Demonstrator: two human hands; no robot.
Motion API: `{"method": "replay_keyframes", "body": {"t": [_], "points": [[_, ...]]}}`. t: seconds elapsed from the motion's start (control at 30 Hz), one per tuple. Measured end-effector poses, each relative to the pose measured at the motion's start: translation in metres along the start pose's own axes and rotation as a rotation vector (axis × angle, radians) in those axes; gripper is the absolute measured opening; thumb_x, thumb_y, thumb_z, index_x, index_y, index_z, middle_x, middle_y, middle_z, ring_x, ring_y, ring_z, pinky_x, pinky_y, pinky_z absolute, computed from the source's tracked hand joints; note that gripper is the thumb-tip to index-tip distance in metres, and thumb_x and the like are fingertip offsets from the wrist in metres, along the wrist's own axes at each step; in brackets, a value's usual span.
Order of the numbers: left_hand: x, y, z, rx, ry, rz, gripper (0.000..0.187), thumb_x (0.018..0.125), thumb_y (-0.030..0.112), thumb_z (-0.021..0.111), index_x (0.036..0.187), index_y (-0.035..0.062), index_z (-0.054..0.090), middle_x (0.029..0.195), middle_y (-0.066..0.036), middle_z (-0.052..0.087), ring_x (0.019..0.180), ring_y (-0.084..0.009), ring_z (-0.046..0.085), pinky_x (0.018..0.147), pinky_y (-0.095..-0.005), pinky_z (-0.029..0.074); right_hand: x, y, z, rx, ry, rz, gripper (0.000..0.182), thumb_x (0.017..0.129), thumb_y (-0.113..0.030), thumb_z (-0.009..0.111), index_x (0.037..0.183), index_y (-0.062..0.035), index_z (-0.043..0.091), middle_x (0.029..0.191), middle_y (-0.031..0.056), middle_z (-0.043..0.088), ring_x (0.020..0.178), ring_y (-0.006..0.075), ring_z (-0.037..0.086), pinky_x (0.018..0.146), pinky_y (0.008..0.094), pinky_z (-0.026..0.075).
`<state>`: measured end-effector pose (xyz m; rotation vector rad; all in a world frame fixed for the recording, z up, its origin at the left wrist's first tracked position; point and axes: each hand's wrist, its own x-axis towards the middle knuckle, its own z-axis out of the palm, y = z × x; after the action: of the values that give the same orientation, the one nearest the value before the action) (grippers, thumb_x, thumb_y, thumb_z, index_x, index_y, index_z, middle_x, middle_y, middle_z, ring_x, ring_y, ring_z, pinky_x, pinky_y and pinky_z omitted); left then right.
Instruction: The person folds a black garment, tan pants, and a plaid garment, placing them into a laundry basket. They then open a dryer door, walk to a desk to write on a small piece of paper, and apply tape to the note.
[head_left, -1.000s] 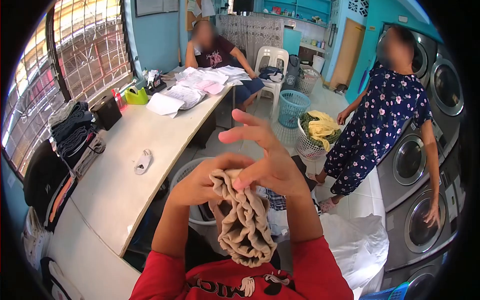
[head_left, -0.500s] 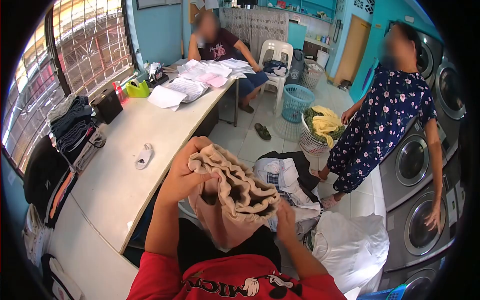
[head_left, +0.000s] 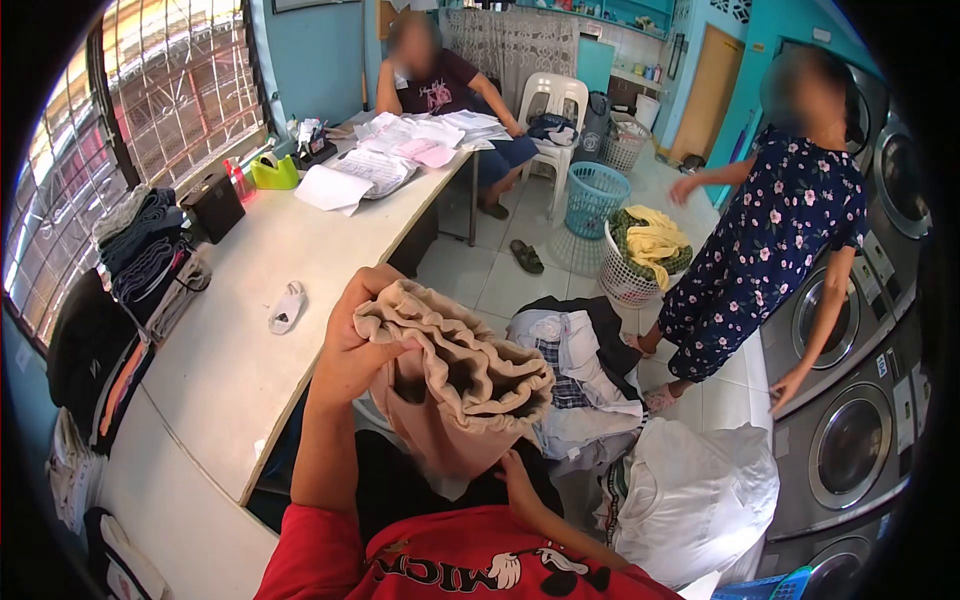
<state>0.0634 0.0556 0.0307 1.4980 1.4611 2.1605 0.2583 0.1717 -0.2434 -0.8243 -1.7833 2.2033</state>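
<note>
Beige garment (head_left: 432,428) (waistband (head_left: 512,408) ruffled), left hand (head_left: 352,345) gripping

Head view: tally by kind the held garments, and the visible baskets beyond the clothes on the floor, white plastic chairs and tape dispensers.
1 beige garment, held in the left hand
3 baskets: blue basket, nearer white basket, far pale basket
1 white plastic chair
1 green tape dispenser
Total: 6

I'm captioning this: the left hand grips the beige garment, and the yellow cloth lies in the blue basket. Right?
No: the head view shows the yellow cloth in the white basket, not the blue basket. The left hand grips the beige garment.
</note>
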Motion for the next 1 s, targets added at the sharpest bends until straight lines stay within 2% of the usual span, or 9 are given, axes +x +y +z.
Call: {"method": "replay_keyframes", "body": {"t": [0.1,0.17,0.3,0.37,0.57,0.7,0.8,0.87,1.0], "points": [[-0.003,0.002,-0.003,-0.029,0.01,0.005,0.032,0.066,0.005,0.064,0.09,0.0023,0.044,0.087,-0.006,0.048,0.079,-0.0123,0.046,0.073,-0.023,0.037,0.006,0.004,0.007,0.256,0.081,0.1,0.039,0.089,-0.037,0.031,0.11,-0.0076,0.045,0.107,0.0037,0.049,0.101,0.0162,0.045,0.09,0.0314,0.03],[-0.006,0.001,-0.006,-0.067,0.015,-0.008,0.034,0.066,0.007,0.065,0.091,0.0024,0.043,0.088,-0.006,0.047,0.08,-0.0123,0.046,0.074,-0.0234,0.037,0.014,0.0,0.009,0.49,-0.038,-0.033,0.04,0.087,-0.035,0.033,0.114,-0.008,0.044,0.114,0.0036,0.048,0.107,0.0174,0.043,0.093,0.0328,0.028],[-0.008,0.0,-0.011,-0.057,0.028,0.01,0.034,0.065,0.007,0.065,0.091,0.0027,0.043,0.089,-0.005,0.047,0.081,-0.0124,0.045,0.074,-0.0235,0.037,0.029,0.008,0.007,0.578,-0.014,0.01,0.04,0.087,-0.031,0.034,0.118,-0.0075,0.041,0.121,0.0046,0.045,0.112,0.0186,0.041,0.094,0.0338,0.028],[-0.008,0.0,-0.013,-0.037,0.041,0.005,0.035,0.065,0.008,0.066,0.091,0.0032,0.043,0.089,-0.005,0.046,0.082,-0.0125,0.045,0.074,-0.0233,0.036,0.037,0.023,0.001,0.729,-0.164,0.094,0.04,0.087,-0.029,0.034,0.12,-0.0067,0.041,0.122,0.0044,0.045,0.113,0.0192,0.041,0.094,0.0338,0.029],[-0.008,0.0,-0.017,-0.055,0.117,-0.003,0.036,0.063,0.01,0.068,0.089,0.0034,0.043,0.088,-0.005,0.045,0.081,-0.0125,0.045,0.073,-0.0234,0.036,0.027,0.009,0.017,0.596,-0.233,0.321,0.041,0.087,-0.03,0.035,0.121,-0.0081,0.04,0.121,0.0037,0.046,0.111,0.0193,0.042,0.093,0.0343,0.031],[-0.009,0.002,-0.019,-0.05,0.138,0.011,0.036,0.063,0.01,0.068,0.089,0.0031,0.043,0.087,-0.005,0.045,0.08,-0.0124,0.045,0.073,-0.0233,0.037,0.029,0.005,0.026,0.478,-0.198,0.325,0.041,0.088,-0.031,0.035,0.123,-0.0106,0.038,0.122,0.0028,0.045,0.111,0.0189,0.042,0.094,0.0342,0.031],[-0.01,0.002,-0.021,-0.02,0.162,0.036,0.036,0.064,0.011,0.067,0.089,0.0032,0.043,0.087,-0.006,0.045,0.08,-0.0125,0.045,0.073,-0.0233,0.037,0.039,0.001,0.026,0.615,-0.176,0.271,0.044,0.087,-0.036,0.036,0.125,-0.0129,0.036,0.124,0.0021,0.043,0.113,0.0188,0.04,0.094,0.0343,0.031],[-0.01,0.003,-0.024,0.001,0.179,0.05,0.036,0.064,0.011,0.067,0.089,0.0033,0.043,0.087,-0.006,0.045,0.081,-0.0126,0.045,0.073,-0.0232,0.037,0.043,-0.016,0.028,0.813,-0.309,0.152,0.051,0.086,-0.042,0.037,0.128,-0.0137,0.032,0.127,0.0021,0.039,0.115,0.0188,0.038,0.095,0.0347,0.03],[-0.01,0.012,-0.032,-0.043,0.245,0.082,0.038,0.064,0.014,0.067,0.09,0.0039,0.042,0.088,-0.006,0.046,0.081,-0.0137,0.048,0.073,-0.0241,0.04,0.054,-0.033,0.031,0.799,-0.451,0.092,0.061,0.085,-0.051,0.033,0.131,-0.0132,0.023,0.132,0.0049,0.033,0.119,0.0209,0.033,0.097,0.0369,0.028]]}}
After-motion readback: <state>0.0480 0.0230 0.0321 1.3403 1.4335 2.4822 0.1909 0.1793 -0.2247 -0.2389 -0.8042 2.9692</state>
